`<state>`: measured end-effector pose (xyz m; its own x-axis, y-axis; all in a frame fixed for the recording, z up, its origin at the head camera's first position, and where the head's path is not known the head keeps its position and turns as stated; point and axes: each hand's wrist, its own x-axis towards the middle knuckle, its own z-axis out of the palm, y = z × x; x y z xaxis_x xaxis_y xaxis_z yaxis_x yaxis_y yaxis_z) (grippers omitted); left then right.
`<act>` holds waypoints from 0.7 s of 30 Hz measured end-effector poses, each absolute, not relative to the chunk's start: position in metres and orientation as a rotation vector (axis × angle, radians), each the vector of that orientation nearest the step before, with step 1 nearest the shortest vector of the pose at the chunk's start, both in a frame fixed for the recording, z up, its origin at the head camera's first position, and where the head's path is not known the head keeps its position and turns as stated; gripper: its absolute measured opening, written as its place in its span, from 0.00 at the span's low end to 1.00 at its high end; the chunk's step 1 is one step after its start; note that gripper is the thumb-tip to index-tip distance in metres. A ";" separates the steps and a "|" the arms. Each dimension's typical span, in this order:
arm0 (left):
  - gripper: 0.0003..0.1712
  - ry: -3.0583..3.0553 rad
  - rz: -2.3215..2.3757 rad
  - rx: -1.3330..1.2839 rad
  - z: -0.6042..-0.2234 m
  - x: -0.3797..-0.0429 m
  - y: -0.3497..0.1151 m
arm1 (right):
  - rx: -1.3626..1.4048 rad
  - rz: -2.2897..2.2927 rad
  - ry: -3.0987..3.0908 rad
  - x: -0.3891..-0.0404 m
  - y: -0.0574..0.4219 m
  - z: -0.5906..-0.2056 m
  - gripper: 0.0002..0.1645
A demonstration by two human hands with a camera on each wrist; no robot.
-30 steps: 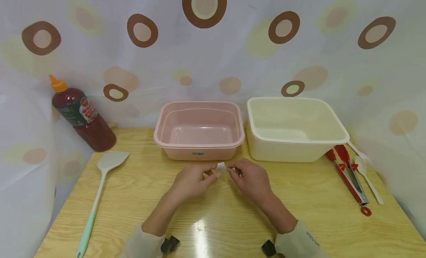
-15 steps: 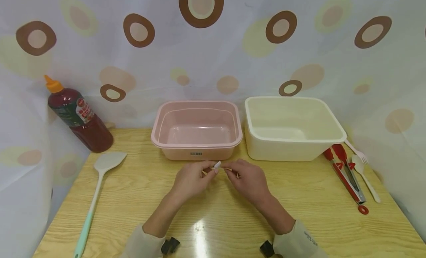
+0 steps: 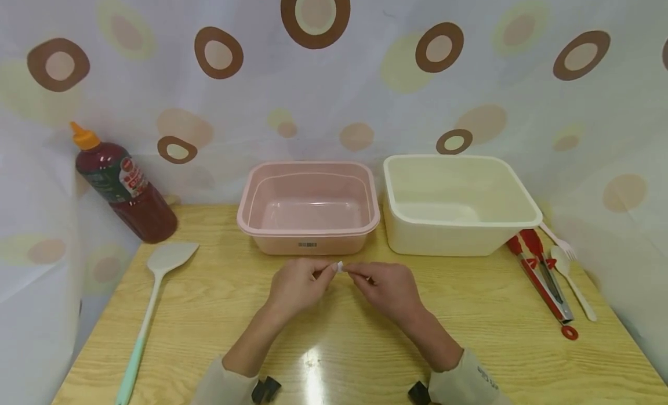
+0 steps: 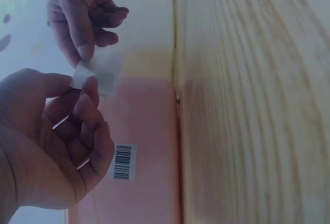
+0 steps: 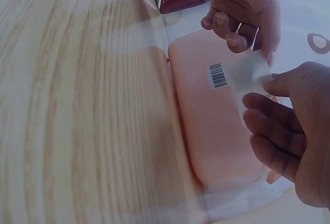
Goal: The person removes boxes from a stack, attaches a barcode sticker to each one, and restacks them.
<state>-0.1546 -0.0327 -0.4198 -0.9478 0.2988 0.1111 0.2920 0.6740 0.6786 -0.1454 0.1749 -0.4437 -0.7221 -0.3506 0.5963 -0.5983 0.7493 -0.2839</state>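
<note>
My left hand (image 3: 298, 284) and right hand (image 3: 387, 288) meet over the table, just in front of the pink basin (image 3: 313, 245). Between them is a small, thin, whitish translucent square (image 4: 103, 74), like a bit of film or a little packet; its exact kind is unclear. In the left wrist view, my left thumb and fingers pinch one edge. My right thumb and forefinger pinch it at another edge, as the right wrist view shows, where the square (image 5: 251, 73) hangs before the basin's barcode label (image 5: 217, 75). From the head only a white sliver shows.
A cream basin (image 3: 443, 239) stands right of the pink one. Red-tipped tongs (image 3: 543, 280), a spoon (image 3: 574, 283) and a fork (image 3: 559, 241) lie at the right. At the left are a spatula (image 3: 153, 300) and a leaning sauce bottle (image 3: 127, 190).
The small white square has turned between the fingertips and shows less of itself from the head. Both hands stay together in nearly the same place. The basins and utensils have not moved.
</note>
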 end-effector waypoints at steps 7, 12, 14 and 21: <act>0.24 2.840 1.171 0.486 -0.420 -0.156 -0.035 | 0.760 0.662 -2.393 -0.148 0.176 -0.445 0.11; 0.22 2.861 1.139 0.486 -0.420 -0.156 -0.036 | 0.780 0.699 -2.377 -0.148 0.177 -0.445 0.09; 0.22 2.879 1.121 0.480 -0.420 -0.156 -0.036 | 0.788 0.714 -2.367 -0.149 0.178 -0.445 0.10; 0.18 2.936 1.105 0.457 -0.419 -0.157 -0.036 | 0.784 0.743 -2.358 -0.151 0.182 -0.445 0.10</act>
<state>-0.1568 -0.0360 -0.4191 -0.9581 0.2570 0.1269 0.2768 0.7153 0.6416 -0.1506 0.1819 -0.4454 -0.6843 -0.3603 0.6340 -0.6588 0.6782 -0.3256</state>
